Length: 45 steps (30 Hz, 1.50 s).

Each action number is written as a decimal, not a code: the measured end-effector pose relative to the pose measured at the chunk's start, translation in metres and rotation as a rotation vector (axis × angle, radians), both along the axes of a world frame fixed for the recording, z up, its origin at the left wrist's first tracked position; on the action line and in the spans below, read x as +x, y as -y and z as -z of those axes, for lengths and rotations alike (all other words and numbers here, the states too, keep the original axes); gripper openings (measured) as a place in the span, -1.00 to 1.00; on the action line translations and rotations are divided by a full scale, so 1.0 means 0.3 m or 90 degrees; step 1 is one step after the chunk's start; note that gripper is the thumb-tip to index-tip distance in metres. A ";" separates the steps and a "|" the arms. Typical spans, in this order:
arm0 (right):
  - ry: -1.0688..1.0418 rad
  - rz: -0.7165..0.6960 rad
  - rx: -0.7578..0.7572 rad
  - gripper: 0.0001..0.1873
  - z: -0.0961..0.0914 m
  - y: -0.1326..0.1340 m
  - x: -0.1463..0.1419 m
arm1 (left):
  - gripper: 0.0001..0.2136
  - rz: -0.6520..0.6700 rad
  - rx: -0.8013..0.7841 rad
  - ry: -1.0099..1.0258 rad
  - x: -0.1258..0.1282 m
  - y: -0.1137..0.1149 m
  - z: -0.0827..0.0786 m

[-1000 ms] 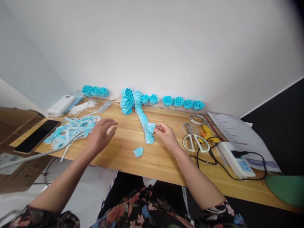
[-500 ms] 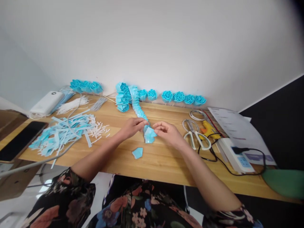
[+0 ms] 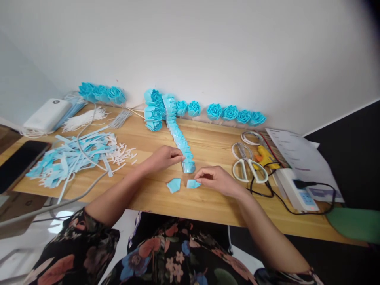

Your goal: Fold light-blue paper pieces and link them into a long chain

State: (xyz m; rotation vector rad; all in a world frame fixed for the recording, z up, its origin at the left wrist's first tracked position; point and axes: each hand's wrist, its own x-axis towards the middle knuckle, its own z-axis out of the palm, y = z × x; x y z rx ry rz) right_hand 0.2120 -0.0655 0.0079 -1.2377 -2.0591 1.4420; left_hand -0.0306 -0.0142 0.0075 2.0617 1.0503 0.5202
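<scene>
A long overlapping row of light blue petals runs down the table towards me. My left hand is closed in a pinch, its fingertips at the left edge of the row near its front end. Just below that end, my right hand pinches the right side of a small blue petal at the tabletop. Another loose blue petal, angular in outline, lies flat to its left, apart from both hands.
Blue flowers line the wall. Cut strips and white bits lie left, near a phone and cable. On the right are scissors, a yellow glue gun, a power strip and papers.
My right hand has moved down from the row's end, and a petal now shows under its fingers below the row. My left hand stays by the row. The view has shifted slightly.
</scene>
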 end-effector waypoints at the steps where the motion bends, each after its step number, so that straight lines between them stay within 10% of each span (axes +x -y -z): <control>1: 0.006 -0.007 0.016 -0.89 -0.001 -0.004 0.000 | -0.67 0.022 -0.003 -0.020 0.000 0.000 0.004; 12: 0.020 0.021 0.175 -0.87 0.052 -0.040 -0.039 | -0.66 0.084 0.011 -0.152 -0.010 -0.007 0.010; 45: 0.028 0.099 0.228 -0.90 0.089 -0.046 -0.047 | -0.62 0.045 0.066 -0.247 0.024 0.024 0.020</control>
